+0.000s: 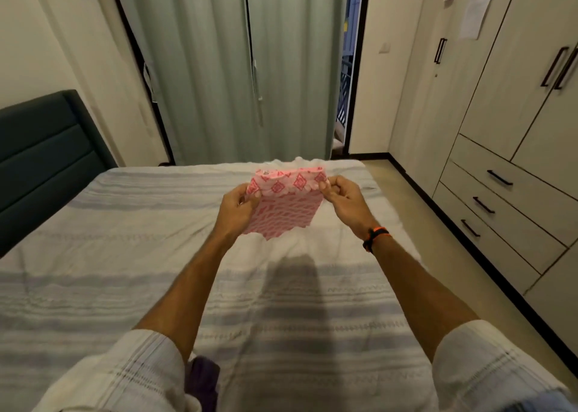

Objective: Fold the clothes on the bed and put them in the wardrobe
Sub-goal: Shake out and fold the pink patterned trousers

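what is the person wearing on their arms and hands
Both arms are bare from elbow to hand. Loose off-white sleeves with faint grey stripes end near the elbows. The right wrist carries a dark band with an orange stripe. The left hand and right hand wear no gloves.

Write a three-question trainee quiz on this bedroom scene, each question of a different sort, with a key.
1. True or false: both hands grip the pink cloth by its top edge.
2. Multiple choice: the wardrobe doors are A) all shut, B) one open, C) removed.
3. Fill in: the wristband is on the ____ arm.

Key
1. True: the left hand and right hand pinch the top corners, and the cloth hangs above the bed.
2. A
3. right
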